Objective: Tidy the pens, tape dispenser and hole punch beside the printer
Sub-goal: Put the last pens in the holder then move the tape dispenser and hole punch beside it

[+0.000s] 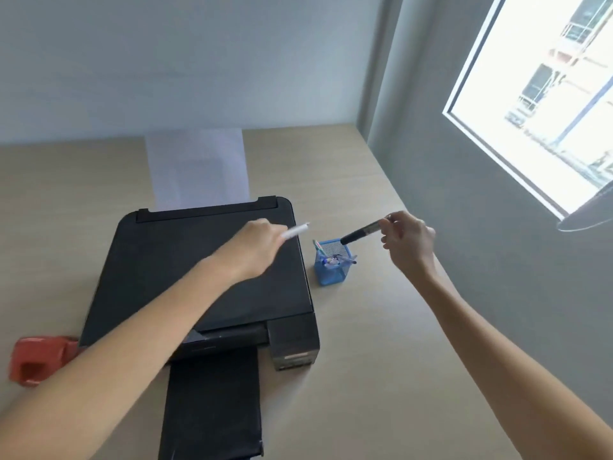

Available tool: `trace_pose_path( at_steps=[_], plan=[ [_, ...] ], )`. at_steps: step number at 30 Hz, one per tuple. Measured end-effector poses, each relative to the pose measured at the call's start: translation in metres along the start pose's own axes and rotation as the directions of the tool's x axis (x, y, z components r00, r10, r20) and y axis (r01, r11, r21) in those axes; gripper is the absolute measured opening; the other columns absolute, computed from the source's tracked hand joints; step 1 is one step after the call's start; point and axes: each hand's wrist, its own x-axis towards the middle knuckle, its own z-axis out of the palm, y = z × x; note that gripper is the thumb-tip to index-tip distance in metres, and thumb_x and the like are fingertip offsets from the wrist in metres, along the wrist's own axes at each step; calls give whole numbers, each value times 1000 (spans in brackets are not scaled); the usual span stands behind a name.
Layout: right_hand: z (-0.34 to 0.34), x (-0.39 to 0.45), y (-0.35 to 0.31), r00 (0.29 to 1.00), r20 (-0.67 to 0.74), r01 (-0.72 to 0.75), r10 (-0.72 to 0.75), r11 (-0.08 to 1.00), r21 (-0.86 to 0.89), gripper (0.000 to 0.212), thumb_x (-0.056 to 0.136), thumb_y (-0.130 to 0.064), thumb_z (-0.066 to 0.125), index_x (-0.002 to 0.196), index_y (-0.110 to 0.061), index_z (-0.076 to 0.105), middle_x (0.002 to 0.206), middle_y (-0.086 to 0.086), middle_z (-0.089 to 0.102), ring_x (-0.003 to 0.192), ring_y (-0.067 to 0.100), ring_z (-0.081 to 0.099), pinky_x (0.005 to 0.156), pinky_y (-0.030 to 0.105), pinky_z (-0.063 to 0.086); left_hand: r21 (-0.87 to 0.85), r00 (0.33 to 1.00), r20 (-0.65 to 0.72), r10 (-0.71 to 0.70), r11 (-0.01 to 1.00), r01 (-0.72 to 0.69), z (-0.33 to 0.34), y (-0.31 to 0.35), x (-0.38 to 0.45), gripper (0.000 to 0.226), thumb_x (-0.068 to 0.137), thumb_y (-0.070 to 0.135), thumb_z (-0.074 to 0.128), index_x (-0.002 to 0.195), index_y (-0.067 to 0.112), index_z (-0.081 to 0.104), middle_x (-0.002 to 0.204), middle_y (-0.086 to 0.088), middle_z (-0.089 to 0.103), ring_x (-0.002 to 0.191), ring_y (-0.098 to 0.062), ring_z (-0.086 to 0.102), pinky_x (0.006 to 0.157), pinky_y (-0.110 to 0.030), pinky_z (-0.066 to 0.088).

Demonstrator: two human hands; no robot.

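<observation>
Left hand [257,245] clamped on white pen [296,231], held above printer [205,270] near its right edge. Right hand [409,242] pinches black pen [361,232], tip down over blue mesh pen cup [331,265], which stands just beside the printer. Red hole punch [39,358] at table [381,360] left edge. Table right of cup bare to the wall.
</observation>
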Motion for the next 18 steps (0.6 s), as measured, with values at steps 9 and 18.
trace_pose_path(
  at_steps=[9, 18],
  plan=[
    [69, 43, 51, 912, 389, 245, -133, 935, -256, 18, 89, -8, 53, 78, 3, 61, 78, 19, 67, 68, 38, 59, 63, 43, 50, 92, 934, 304, -188, 982, 168, 95, 51, 138, 28, 87, -3, 60, 65, 7, 47, 75, -11, 61, 80, -37, 62, 53, -29, 39],
    [87, 37, 78, 838, 538, 300, -90, 899, -318, 13, 92, -8, 54, 97, -3, 64, 90, 17, 65, 70, 31, 55, 61, 31, 40, 300, 945, 306, -114, 954, 17, 136, 42, 154, 23, 90, 6, 63, 112, 0, 59, 117, -17, 54, 106, -38, 62, 84, -42, 51]
  ],
)
